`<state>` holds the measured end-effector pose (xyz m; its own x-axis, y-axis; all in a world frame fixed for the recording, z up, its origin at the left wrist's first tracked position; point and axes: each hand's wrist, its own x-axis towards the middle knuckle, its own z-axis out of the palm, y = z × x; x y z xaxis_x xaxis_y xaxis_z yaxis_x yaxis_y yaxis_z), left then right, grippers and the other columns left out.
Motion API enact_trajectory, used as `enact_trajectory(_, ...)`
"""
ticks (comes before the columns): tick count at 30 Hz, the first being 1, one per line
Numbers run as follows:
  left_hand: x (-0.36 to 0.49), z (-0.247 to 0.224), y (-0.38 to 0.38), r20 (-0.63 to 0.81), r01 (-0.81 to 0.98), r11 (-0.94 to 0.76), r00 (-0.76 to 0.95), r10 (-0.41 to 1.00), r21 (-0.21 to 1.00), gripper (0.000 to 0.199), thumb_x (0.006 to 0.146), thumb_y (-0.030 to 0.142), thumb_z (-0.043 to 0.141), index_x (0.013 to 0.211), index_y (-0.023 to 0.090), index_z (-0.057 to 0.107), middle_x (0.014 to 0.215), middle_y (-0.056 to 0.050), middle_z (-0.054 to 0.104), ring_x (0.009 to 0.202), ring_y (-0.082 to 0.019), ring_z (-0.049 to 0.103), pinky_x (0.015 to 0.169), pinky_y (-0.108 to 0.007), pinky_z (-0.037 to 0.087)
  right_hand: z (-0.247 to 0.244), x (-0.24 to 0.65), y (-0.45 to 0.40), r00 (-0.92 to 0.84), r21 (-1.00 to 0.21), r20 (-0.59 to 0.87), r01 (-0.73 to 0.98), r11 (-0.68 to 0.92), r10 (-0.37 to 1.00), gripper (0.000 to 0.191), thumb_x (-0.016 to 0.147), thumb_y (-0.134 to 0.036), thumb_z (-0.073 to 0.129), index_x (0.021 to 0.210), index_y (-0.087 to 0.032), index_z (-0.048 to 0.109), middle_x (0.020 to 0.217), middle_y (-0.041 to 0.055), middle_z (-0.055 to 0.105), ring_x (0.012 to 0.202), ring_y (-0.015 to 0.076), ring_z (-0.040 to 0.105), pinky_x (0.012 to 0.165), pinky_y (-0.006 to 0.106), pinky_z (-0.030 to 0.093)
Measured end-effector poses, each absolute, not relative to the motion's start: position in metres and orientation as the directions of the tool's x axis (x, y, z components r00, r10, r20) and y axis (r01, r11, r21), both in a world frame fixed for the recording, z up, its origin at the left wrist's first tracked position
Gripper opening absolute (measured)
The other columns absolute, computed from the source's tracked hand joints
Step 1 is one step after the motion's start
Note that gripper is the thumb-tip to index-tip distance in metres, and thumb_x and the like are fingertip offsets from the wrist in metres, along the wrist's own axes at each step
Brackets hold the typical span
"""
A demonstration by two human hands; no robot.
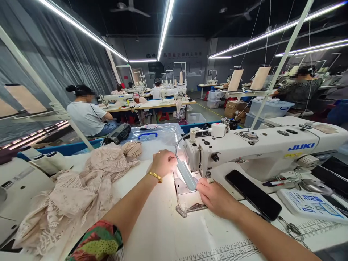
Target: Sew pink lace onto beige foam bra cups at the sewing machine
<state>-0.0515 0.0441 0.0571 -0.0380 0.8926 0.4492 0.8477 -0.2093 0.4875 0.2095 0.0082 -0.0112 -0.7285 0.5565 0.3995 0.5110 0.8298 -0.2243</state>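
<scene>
Strip lights (165, 29) hung over a white desk (154, 224). At lower left lay bunched beige lace fabric (78, 195). Mid-frame, the left hand (163, 164) curled beside the upper end of a grey lamp head (186, 175), its long axis slanting down rightward to the right hand (214, 197), likewise curled; neither was clearly nearer, and whether either gripped anything could not be told. Rightward stood a sewing machine (266, 148).

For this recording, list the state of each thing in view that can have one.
Lamp: lit
Phone: flat, screen dark
Pale fabric: crumpled in a heap
Ceiling lights: on
Thread cones: upright
Sewing machine: cannot tell if running
Left hand: fingers curled, beside lamp
Right hand: fingers bent, near lamp's lower end
</scene>
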Motion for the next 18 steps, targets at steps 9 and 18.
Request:
enact_trajectory(9, -0.084, 0.112, 0.028, 0.589, 0.684, -0.247, -0.324, 0.74, 0.686, 0.029, 0.093, 0.045, 0.055, 0.079, 0.021, 0.06, 0.074, -0.001, 0.064, 0.073, -0.018, 0.061, 0.069, -0.03, 0.049, -0.013, 0.211, 0.009, -0.731, -0.22, 0.395, 0.513, 0.83, 0.557, 0.022, 0.087, -0.001, 0.046, 0.079, -0.022, 0.043, 0.08, 0.0017, 0.053, 0.065, 0.0174, 0.038, 0.059, 0.032, 0.03)
enact_trajectory(18, -0.022, 0.048, -0.056, 0.391, 0.761, -0.648, 0.589, 0.708, 0.026, 0.028, 0.096, 0.014, 0.051, 0.07, 0.021, 0.052, 0.072, 0.0, 0.062, 0.066, -0.017, 0.056, 0.061, -0.03, 0.041, -0.006, 0.212, 0.012, -0.727, -0.258, 0.366, 0.521, 0.814, 0.581, 0.019, 0.085, -0.002, 0.051, 0.086, -0.02, 0.058, 0.078, 0.002, 0.053, 0.075, 0.02, 0.042, 0.065, 0.03, 0.03)
